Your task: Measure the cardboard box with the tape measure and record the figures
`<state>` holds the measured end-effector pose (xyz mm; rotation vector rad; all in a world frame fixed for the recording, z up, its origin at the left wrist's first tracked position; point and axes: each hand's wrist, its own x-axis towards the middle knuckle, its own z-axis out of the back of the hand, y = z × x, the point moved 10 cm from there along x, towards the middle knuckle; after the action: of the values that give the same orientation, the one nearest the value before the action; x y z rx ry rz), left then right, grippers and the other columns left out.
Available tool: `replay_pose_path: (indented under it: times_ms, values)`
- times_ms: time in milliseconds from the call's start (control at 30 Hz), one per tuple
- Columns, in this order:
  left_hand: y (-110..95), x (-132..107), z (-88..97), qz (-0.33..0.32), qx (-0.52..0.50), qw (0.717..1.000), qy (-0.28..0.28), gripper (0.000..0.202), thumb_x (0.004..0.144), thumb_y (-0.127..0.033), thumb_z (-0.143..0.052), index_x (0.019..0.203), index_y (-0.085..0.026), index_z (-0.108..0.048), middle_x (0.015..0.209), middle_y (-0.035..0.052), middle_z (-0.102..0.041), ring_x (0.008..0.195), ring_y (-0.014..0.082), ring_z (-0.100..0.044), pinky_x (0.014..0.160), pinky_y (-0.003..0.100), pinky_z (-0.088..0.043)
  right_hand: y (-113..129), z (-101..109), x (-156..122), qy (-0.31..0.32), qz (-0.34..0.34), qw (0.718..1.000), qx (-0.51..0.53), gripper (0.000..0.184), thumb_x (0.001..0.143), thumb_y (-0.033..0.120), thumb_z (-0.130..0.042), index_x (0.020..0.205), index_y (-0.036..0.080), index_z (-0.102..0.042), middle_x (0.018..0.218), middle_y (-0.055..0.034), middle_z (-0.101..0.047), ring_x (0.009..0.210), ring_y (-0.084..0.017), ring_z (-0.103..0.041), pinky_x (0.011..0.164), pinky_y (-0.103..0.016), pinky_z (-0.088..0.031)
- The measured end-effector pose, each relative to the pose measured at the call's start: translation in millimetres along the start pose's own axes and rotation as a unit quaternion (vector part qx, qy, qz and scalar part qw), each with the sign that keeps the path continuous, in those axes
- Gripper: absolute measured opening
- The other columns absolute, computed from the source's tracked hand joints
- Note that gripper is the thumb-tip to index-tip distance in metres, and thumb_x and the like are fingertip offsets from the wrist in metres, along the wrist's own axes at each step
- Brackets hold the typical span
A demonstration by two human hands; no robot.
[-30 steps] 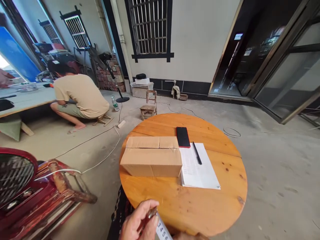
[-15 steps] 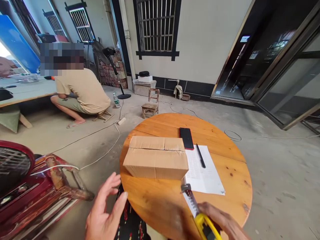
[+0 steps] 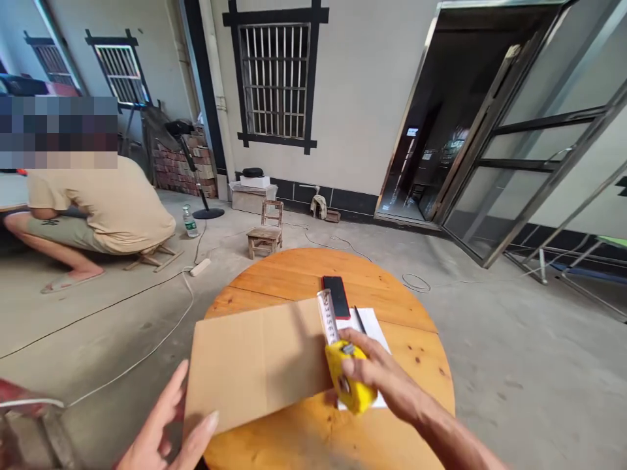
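Observation:
A brown cardboard box (image 3: 255, 365) is tipped, one broad side facing me, above the round wooden table. My left hand (image 3: 164, 418) grips its left end, thumb over the near face and fingers at the side edge. In my right hand (image 3: 375, 365) is a yellow tape measure (image 3: 345, 378), with a short length of blade (image 3: 329, 316) pulled out. That blade lies along the box's right edge, its hook end near the top right corner. Behind the tape are a white paper sheet (image 3: 377, 323), a black pen (image 3: 360, 320) and a red-edged phone (image 3: 336, 297).
The round wooden table (image 3: 411, 359) stands in front of me. Beyond it are a small wooden chair (image 3: 266, 228), a water bottle (image 3: 189, 222) and cables on the floor. A person (image 3: 108, 202) squats on a low stool at left. An open glass door (image 3: 519, 156) stands at right.
My left hand has come onto the box, which is now tipped up. My right hand has brought the tape measure up against the box's right edge. The view has swung right.

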<state>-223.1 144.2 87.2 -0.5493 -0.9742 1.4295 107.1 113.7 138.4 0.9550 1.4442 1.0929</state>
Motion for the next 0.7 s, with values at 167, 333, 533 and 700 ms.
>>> replay_pose_path:
  times_ms: [167,333,533,700]
  values:
    - [-29.6,2.9,-10.3,-0.08,0.052,0.995,0.02,0.063,0.082,-0.05,-0.061,0.14,-0.027,-0.05,0.141,0.0067,-0.055,0.124,0.0277,-0.057,0.098,0.037,-0.053,26.9,4.2,38.0,-0.02,0.049,0.999,0.008,0.054,0.083,0.053,-0.063,0.121,0.018,-0.048,0.078,-0.0017,-0.064,0.066,-0.019,-0.068,0.041,-0.019,-0.041]
    - [-43.5,10.6,-14.1,-0.124,0.056,0.991,-0.013,0.053,0.087,-0.042,-0.058,0.136,-0.025,-0.054,0.142,0.0086,-0.052,0.129,0.0266,-0.053,0.103,0.038,-0.049,37.4,-13.2,31.0,0.027,0.022,0.998,0.047,0.048,0.083,0.055,-0.064,0.113,0.02,-0.049,0.1,-0.0083,-0.067,0.072,-0.023,-0.073,0.034,-0.016,-0.041]
    - [-66.4,17.0,-11.6,-0.192,0.111,0.973,-0.068,0.043,0.089,-0.039,-0.057,0.128,-0.021,-0.06,0.145,0.013,-0.048,0.128,0.0306,-0.051,0.1,0.046,-0.05,20.5,-66.6,47.7,0.136,-0.118,0.984,0.022,0.041,0.088,0.052,-0.054,0.102,0.014,-0.055,0.09,-0.0114,-0.071,0.065,-0.025,-0.075,0.028,-0.013,-0.042]
    - [-83.9,18.6,-21.3,-0.273,0.146,0.948,-0.073,0.027,0.088,-0.029,-0.061,0.112,-0.02,-0.066,0.134,0.0128,-0.058,0.128,0.0326,-0.049,0.1,0.051,-0.048,25.5,-100.6,97.7,0.156,-0.215,0.964,-0.009,0.043,0.096,0.047,-0.036,0.097,0.011,-0.058,0.077,-0.0118,-0.071,0.056,-0.024,-0.074,0.024,-0.017,-0.044]
